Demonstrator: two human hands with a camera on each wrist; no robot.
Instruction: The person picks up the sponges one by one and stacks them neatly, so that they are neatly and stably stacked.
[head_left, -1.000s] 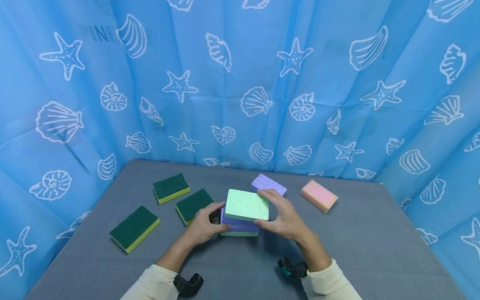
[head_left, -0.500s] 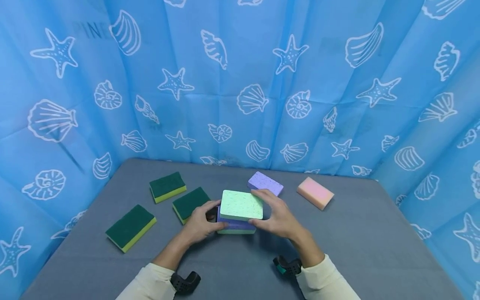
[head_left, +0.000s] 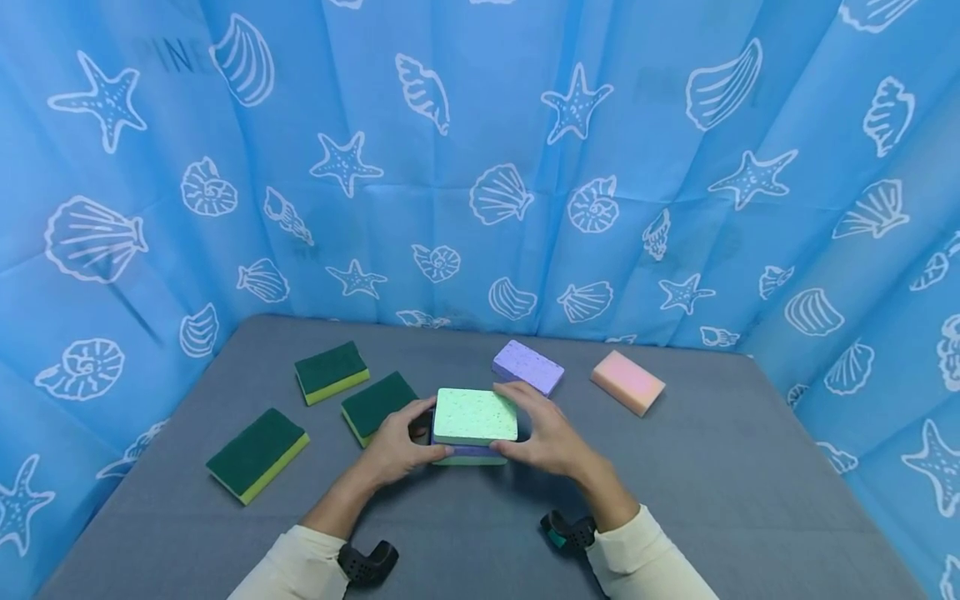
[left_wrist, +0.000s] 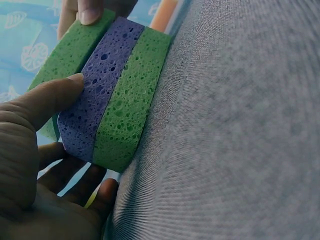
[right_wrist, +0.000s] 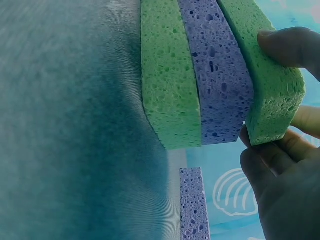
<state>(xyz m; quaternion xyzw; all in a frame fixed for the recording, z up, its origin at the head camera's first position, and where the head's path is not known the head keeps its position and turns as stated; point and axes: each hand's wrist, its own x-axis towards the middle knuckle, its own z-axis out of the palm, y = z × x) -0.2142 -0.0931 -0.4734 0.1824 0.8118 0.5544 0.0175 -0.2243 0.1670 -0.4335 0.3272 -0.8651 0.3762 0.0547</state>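
Observation:
A small stack of sponges stands at the middle of the table. Its bottom is a light green sponge (left_wrist: 132,100), with a purple sponge (left_wrist: 102,80) lying flat on it. My left hand (head_left: 397,446) grips the purple one at its left end, thumb on the near side. Over it, my right hand (head_left: 551,437) holds another light green sponge (head_left: 475,415) by its right end, thumb in front and fingers behind. In the right wrist view this upper sponge (right_wrist: 267,75) sits slightly askew, with a thin gap to the purple one at its end.
Three green-and-yellow scouring sponges (head_left: 258,454) lie at the left, one close behind my left hand. A second purple sponge (head_left: 527,367) lies behind my right hand. Farther right is a pink-and-orange sponge (head_left: 628,382). A blue shell-print curtain (head_left: 480,167) surrounds the grey table (head_left: 712,483).
My right hand has lowered the upper green sponge onto or just above the purple one, covering more of it. My left hand keeps its grip. The head view has shifted slightly.

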